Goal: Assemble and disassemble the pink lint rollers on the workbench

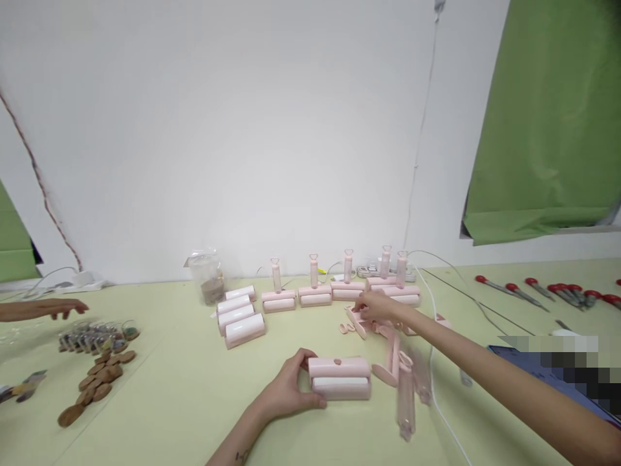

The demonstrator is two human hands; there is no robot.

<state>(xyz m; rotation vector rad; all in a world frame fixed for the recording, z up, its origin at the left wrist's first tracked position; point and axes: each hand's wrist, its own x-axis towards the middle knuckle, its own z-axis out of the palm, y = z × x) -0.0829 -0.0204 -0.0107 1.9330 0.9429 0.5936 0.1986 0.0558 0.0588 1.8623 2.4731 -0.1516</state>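
Observation:
My left hand grips the left end of a pink lint-roller case that lies on the pale green table and holds a white roll. My right hand reaches forward to a heap of loose pink handles, with its fingers pinched on one pink handle. Behind the heap stands a row of several assembled pink lint rollers with upright handles. More pink handles lie just right of the case.
Several pink cases with white rolls lie left of the row, beside a clear plastic cup. Brown pieces lie at the left, where another person's hand reaches in. Red-handled screwdrivers sit far right; a white cable crosses the table.

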